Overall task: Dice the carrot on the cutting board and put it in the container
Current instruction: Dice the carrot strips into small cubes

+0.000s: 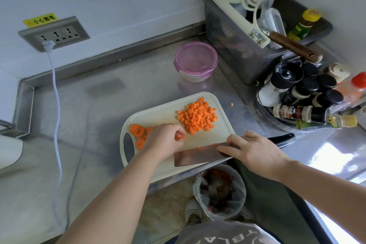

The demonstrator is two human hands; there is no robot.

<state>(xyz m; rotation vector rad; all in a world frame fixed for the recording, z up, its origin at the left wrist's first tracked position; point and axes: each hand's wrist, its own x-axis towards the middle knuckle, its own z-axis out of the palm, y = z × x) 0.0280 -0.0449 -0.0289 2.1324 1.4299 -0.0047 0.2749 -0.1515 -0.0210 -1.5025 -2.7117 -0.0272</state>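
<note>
A kitchen: steel worktop (103, 93), spice jars (309, 93) at right, tiled wall with socket (54, 34), waste bin (220, 190) near.

Steel counter (99, 115) with cutting board (158, 113), container (196, 61)

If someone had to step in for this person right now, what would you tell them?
Left hand: pinches a carrot piece over the cutting board.
Right hand: rests on the cleaver, whose blade lies at the board's near edge.
Done: a diced carrot pile at the board's far right.
Left: the carrot slices near the board's handle hole are uncut. No carrot shows in the container behind the board; its purple lid looks on. One stray cube sits on the counter.
</note>
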